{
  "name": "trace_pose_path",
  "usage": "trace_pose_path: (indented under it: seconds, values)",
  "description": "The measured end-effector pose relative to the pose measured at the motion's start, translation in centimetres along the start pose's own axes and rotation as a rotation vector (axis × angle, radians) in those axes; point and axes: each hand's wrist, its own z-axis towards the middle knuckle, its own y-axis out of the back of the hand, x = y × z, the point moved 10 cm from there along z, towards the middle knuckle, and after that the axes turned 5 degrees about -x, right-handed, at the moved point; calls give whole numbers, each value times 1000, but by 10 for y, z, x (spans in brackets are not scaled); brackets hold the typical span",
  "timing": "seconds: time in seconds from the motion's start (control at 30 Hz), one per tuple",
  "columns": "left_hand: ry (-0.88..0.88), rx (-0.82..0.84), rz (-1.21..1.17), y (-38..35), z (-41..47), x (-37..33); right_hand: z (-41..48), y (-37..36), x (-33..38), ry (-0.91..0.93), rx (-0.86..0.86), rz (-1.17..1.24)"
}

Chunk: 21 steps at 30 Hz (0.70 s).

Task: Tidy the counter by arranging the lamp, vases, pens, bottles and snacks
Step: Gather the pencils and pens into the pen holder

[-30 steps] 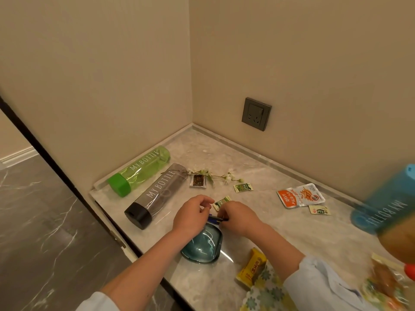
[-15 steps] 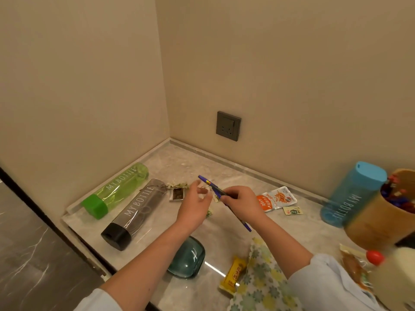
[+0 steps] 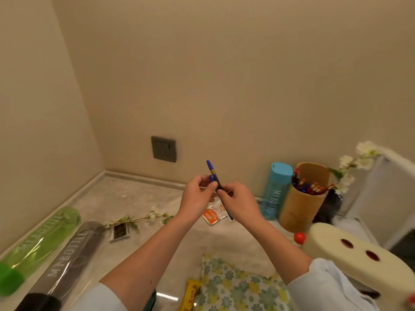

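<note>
So the marble counter (image 3: 139, 198) runs along the wall under the grey socket (image 3: 163, 149), and I'll place everything off that socket.

Biggest thing is the cream lamp (image 3: 350, 254), far right of the socket and lower, lying over at the counter's edge. Far down-left of the socket, the green bottle (image 3: 40, 241) and the grey bottle (image 3: 67, 259) lie flat side by side, the green one nearer the side wall. The blue bottle (image 3: 277, 189) stands upright to the socket's right, touching or just beside the bamboo pen cup (image 3: 301, 209), which is stuffed with pens. A dark vase (image 3: 329, 207) with white flowers sits further right again. A floral cloth (image 3: 235, 286) is well below the socket, near the bottom edge.

Both hands are up in the air just right of and below the socket. The left hand (image 3: 197, 198) has thumb and fingertips curled in, pinching the blue pen (image 3: 213, 173). The right hand (image 3: 240, 203) is curled round the pen's lower part, and its tip pokes out underneath. The cap end points up.

Small stuff on the counter: a loose flower sprig (image 3: 143, 217) below the socket, a dark packet (image 3: 120, 232) down-left of it, an orange snack packet (image 3: 212, 214) down-right and partly behind the hands, a yellow snack bar (image 3: 192, 295) at the bottom, and a red ball (image 3: 299, 237) far right.
</note>
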Motion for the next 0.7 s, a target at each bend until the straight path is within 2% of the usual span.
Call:
trace_pose_path:
  seconds: [0.13, 0.3, 0.53, 0.7]
  values:
    - [-81, 58, -56, -44, 2, -30, -5, 46, -22, -6, -73, -186]
    - [-168, 201, -59, -107, -6, -65, -13, 105, -43, -58, -165, -304]
    - [-377, 339, -3, -178, -9, -131, -6, 190, -48, -75, -322, -405]
    - [-581, 344, 100, -208, -11, -165, 3, 233, -55, -95, -462, -396]
